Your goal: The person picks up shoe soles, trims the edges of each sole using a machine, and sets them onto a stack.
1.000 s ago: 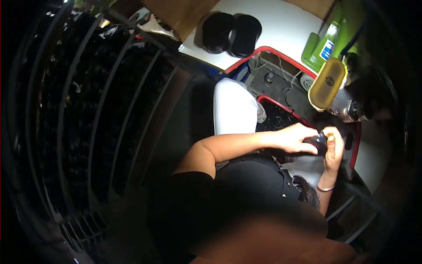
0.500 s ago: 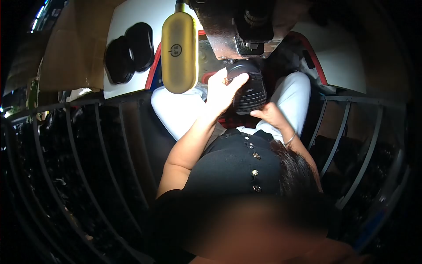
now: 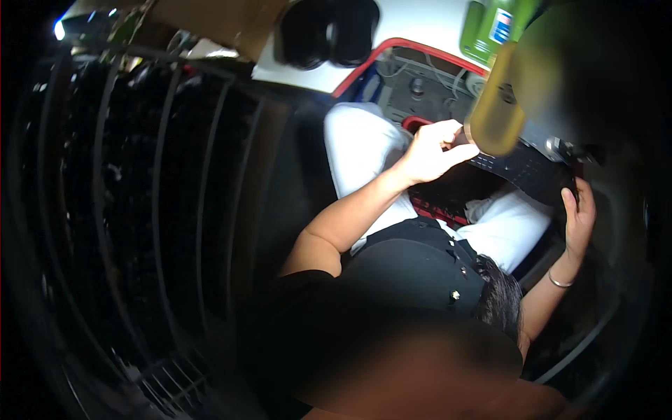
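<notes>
A black ridged piece, shaped like a shoe sole [image 3: 521, 168], stretches between my two hands under the machine's metal head [image 3: 549, 143]. My left hand [image 3: 435, 150] pinches its left end between thumb and fingers. At its right end, my right hand [image 3: 579, 210] grips the edge, with the thumb on the near side and a bracelet on the wrist. A yellow oval lamp [image 3: 495, 115] hangs in front of the machine and hides part of the piece near my left fingertips.
Two black oval pieces [image 3: 329, 33] lie on the white tabletop [image 3: 420, 21] with a red edge. Green bottle-like containers [image 3: 483, 31] stand behind the lamp. A barred metal rack [image 3: 161, 196] full of dark items is at the left.
The view has swung round. The sole-shaped piece, held upright near the machine half a second ago, now lies crosswise, and my hands are farther apart at its two ends.
</notes>
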Action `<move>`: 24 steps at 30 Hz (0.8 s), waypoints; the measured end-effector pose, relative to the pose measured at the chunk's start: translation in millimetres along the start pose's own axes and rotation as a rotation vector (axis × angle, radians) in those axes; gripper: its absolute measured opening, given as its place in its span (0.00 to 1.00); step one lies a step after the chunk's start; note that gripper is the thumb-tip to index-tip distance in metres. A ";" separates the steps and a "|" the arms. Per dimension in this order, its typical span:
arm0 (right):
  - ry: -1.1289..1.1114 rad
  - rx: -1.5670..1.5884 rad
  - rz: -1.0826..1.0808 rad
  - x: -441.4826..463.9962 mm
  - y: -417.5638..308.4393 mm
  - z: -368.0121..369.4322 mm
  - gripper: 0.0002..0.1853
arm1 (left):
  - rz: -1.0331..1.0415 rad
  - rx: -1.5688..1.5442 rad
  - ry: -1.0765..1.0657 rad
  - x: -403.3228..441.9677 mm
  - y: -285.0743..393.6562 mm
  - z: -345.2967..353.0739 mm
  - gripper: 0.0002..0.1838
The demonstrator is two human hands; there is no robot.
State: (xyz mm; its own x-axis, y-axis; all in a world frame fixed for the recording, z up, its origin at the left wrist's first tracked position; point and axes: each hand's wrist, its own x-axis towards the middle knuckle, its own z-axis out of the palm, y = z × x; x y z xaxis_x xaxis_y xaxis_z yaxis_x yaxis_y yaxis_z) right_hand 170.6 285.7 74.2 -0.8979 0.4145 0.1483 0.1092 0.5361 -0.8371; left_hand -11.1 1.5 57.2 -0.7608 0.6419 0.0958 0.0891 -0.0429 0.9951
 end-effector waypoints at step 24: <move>-0.019 0.101 -0.147 44.1 -75.9 108.7 0.14 | 0.070 0.071 -0.345 37.3 12.4 15.6 0.25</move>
State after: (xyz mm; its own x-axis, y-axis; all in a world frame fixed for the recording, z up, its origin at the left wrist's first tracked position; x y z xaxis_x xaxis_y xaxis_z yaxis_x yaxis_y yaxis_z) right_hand 76.3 183.3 87.0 -0.9092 0.3221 0.2640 -0.0668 0.5129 -0.8558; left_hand -28.3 36.9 72.7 -0.4904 0.8605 0.1378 0.1868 -0.0507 0.9811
